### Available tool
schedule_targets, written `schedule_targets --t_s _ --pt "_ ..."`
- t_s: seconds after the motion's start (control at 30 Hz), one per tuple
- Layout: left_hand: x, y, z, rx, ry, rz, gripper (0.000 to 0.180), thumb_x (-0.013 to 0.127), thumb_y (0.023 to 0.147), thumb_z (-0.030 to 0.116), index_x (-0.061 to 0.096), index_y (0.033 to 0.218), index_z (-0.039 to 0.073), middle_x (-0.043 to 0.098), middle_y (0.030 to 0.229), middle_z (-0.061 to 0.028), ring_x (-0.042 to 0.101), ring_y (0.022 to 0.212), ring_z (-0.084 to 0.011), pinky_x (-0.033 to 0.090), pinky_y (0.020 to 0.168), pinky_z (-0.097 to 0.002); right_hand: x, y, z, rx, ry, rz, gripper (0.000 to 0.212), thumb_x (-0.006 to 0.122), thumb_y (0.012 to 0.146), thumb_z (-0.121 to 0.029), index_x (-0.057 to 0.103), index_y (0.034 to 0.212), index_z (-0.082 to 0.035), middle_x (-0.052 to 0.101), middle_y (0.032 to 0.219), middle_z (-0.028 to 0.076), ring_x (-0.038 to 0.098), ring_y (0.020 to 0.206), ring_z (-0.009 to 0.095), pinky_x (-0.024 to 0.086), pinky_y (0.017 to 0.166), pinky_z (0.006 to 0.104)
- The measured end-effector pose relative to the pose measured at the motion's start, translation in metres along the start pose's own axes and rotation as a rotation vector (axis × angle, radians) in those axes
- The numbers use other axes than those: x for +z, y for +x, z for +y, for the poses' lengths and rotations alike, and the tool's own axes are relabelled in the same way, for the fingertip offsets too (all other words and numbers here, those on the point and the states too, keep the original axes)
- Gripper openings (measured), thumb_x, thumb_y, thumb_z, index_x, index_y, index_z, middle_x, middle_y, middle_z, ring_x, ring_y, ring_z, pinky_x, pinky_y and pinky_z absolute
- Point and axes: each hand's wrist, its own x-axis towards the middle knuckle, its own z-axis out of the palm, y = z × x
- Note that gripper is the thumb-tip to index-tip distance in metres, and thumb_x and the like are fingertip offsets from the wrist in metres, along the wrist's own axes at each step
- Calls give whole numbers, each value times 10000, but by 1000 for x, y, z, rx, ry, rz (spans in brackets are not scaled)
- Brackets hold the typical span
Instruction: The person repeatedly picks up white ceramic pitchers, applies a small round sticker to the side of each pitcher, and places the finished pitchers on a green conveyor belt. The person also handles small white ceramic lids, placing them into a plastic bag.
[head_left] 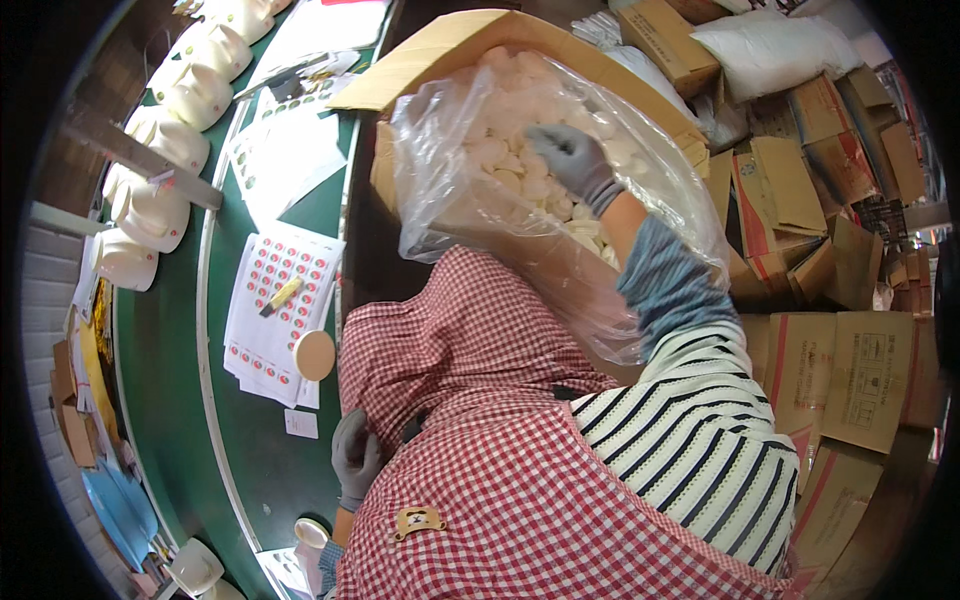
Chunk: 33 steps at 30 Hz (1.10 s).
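Observation:
My right hand [575, 160], in a grey glove, reaches into a large open cardboard box [440, 40] on my right. Its fingers are curled together over a heap of pale, round, flat pieces [535, 185]; whatever they hold is hidden. A clear plastic bag [430, 190] lines the box and drapes over its near side. Beside the bench edge, my gloved left hand [357, 458] hangs low with loosely bent fingers and thumb apart, nothing visible in it. A round beige disc [314, 355] rests on the bench, partly over sheets of round red stickers [285, 285].
A yellow cutter knife [282, 297] lies on the sticker sheets. The green bench [165, 400] runs along my left, with a row of cream-coloured moulded items [150, 215] at its far side. Stacked cartons [830, 370] and a white sack [775, 50] stand to the right.

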Motion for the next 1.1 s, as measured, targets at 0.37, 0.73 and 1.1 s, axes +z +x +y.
schedule_targets --t_s 0.37,0.73,1.1 --pt "22 -6 11 -89 272 76 405 694 781 35 622 1179 5 626 1176 -158 583 1123 -313 458 995 -393 -11 -54 183 544 -934 -768 480 546 919 -424 592 1321 -167 570 1391 108 539 1285 281 284 1098 609" --pt "29 17 36 6 415 115 361 692 753 59 644 1110 28 669 1066 -153 625 1028 -344 484 921 -426 -19 -46 201 654 -798 -393 397 600 883 -381 686 1206 -166 673 1215 140 633 1128 340 482 918 429" --pt "0 20 51 64 245 298 252 677 833 61 663 1083 38 668 1011 -163 643 952 -346 518 852 -406 -6 -109 -77 239 488 -1116 405 814 759 -161 688 1098 22 677 1027 50 617 926 150 499 845 314"
